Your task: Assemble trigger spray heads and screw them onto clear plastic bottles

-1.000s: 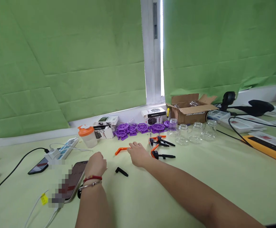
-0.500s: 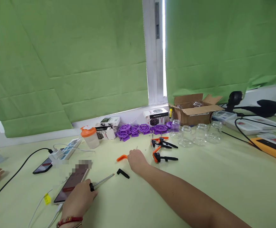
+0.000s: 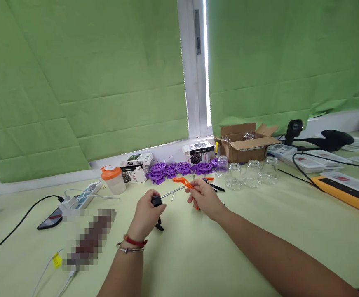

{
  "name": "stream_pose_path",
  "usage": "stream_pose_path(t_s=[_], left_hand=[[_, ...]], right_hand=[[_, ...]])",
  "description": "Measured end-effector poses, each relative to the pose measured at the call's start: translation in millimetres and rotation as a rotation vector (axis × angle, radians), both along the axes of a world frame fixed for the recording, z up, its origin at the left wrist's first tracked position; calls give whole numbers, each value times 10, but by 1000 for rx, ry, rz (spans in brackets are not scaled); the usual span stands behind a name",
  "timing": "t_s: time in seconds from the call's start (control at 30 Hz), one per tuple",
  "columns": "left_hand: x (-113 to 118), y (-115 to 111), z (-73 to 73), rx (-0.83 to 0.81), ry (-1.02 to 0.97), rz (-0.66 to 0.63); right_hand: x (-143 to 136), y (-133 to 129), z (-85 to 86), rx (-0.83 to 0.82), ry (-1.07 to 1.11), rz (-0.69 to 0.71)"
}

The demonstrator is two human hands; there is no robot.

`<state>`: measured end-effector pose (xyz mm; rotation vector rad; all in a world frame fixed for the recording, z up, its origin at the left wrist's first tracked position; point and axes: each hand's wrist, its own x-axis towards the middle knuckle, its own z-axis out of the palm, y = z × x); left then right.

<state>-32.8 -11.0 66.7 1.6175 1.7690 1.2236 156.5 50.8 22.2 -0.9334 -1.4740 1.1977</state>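
My left hand (image 3: 148, 212) is closed on a black piece (image 3: 156, 201) with a thin metal rod (image 3: 171, 192) that points up and right. The rod's tip ends close to an orange part (image 3: 183, 181), which my right hand (image 3: 205, 198) pinches at its right end. Beneath my left hand a black handle piece (image 3: 159, 227) lies partly hidden on the table. Orange and black assemblies (image 3: 218, 187) sit behind my right hand, mostly covered by it. A small screw-like piece (image 3: 172, 197) rests between the hands.
Purple parts (image 3: 183, 168), small boxes (image 3: 136, 175), glass jars (image 3: 252, 175) and an open carton (image 3: 249, 152) line the back. An orange-lidded cup (image 3: 113, 180), power strip (image 3: 88, 196) and phone (image 3: 51, 218) are at the left.
My left hand has moved up and right with the rod. My right hand has lifted the orange part and carried it right. The other person's hand at the left edge is gone from view.
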Motion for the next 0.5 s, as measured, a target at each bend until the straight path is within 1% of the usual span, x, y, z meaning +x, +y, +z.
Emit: stream_pose_path(t_s=[0.1,0.2,0.27,0.33,0.43,0.5], left_hand=[[257,149,-126,-16,-158,-16],[382,185,-277,-78,-267,-29],[400,170,-359,-113,-333,-83],[389,149,-413,-104,-384,-161],[361,127,-440,-34,-412,-249],[356,116,-434,-5,-406,-289]], right_hand=[[208,-84,-30,11,52,-27],[294,-120,-89,27,50,-65],[291,-120,-128,32,54,-41],[263,-123,-155,40,70,13],[219,-157,-164,11,128,99],[202,-190,-161,-42,192,126]])
